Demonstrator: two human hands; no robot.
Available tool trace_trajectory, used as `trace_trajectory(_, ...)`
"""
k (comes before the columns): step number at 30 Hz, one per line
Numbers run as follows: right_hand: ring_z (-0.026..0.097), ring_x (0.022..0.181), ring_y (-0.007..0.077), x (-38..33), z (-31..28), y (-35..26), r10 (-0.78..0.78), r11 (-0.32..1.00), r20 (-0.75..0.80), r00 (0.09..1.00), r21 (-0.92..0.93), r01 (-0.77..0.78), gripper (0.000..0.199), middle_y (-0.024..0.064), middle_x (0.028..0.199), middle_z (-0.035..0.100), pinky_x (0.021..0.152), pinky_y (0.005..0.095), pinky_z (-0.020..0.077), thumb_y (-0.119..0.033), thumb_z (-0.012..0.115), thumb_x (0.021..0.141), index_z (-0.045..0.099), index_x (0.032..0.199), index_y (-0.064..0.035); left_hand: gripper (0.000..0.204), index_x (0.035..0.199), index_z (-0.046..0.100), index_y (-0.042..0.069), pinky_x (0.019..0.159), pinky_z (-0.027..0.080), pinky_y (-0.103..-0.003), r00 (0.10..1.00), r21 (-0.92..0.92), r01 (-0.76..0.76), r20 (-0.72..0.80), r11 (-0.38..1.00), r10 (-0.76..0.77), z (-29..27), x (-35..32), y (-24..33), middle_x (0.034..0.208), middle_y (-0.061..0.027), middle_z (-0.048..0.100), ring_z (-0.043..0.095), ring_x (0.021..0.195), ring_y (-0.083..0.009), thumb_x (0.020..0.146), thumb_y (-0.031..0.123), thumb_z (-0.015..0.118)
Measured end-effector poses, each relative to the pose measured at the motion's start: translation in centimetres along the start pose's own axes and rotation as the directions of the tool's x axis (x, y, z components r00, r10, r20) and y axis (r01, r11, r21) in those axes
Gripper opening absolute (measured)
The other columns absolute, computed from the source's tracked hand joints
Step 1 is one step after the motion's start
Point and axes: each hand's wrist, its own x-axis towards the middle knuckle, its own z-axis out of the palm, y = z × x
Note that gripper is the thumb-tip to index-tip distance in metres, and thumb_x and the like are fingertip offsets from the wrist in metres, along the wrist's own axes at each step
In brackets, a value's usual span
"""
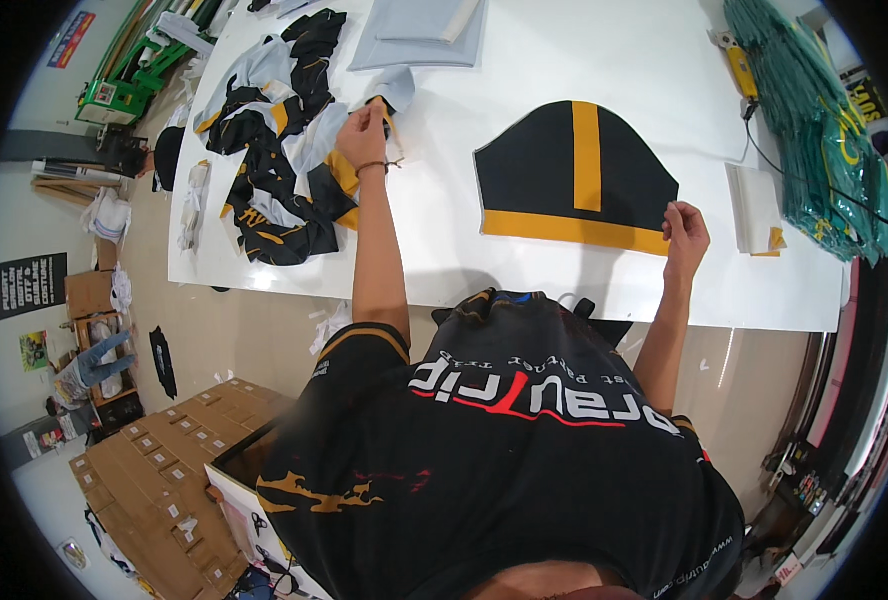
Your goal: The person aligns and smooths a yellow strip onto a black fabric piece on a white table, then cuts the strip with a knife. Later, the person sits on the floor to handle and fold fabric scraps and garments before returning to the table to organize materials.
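White table (pixel 544 70): folded pale-grey sheets (pixel 394 50) at the far edge; yellow corded hand tool (pixel 738 70) and glossy green bundles (pixel 814 130) along the right edge. Cardboard boxes (pixel 159 465) stand beyond the near left corner.

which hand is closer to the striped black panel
Right. The right hand is at the panel, by its lower right corner; the left hand is well to its left, at the cloth pile.

We see a white worktable (pixel 434 225) on a glossy beige floor (pixel 229 335), a pale streak of light reflected at right. Leftward, we note a whitish wall (pixel 12 205) bearing a black lettered sign (pixel 29 286), a green machine (pixel 114 98) farther up, and brown cardboard boxes (pixel 179 455) massed at lower left.
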Motion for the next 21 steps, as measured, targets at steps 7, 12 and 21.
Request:
trace_trajectory(7,0.059,0.073,0.0064,-2.3,7.9,-6.1,-0.045,0.991,0.343,0.938,0.137,-0.003,0.015,0.0001,0.086,0.067,0.063,0.0208,0.046,-0.011,0.072,0.094,0.068,0.107,-0.0052,0.019,0.099,0.063,-0.002,0.071,0.063,-0.031,0.951,-0.661,0.194,0.308,0.725,0.027,-1.1,-2.5,11.8,0.082,-0.009,0.07,0.07,0.07,-0.0151,0.099,0.016,0.068)
trace_trajectory(12,0.063,0.098,0.0121,-5.9,15.0,-10.9,-0.233,0.971,0.705,0.67,0.125,0.206,0.043,0.0045,0.109,0.065,0.075,0.0261,0.0526,-0.011,0.077,0.09,0.06,0.13,-0.0054,0.012,0.1,0.057,0.0,0.07,0.063,-0.035,0.88,-0.687,0.292,0.465,0.666,0.094,-2.5,-6.9,19.4,0.08,-0.0118,0.068,0.071,0.069,-0.0201,0.104,0.012,0.057)
trace_trajectory(21,0.066,0.093,0.0173,-6.7,17.5,-8.0,-0.286,0.957,0.504,0.815,0.109,0.269,0.041,0.0097,0.11,0.065,0.077,0.0307,0.0546,-0.018,0.079,0.087,0.061,0.118,-0.0008,0.01,0.099,0.053,0.0,0.07,0.066,-0.039,0.838,-0.757,0.257,0.484,0.601,0.251,-3.9,-10.4,23.9,0.102,-0.0151,0.069,0.074,0.08,-0.0237,0.104,0.009,0.053)
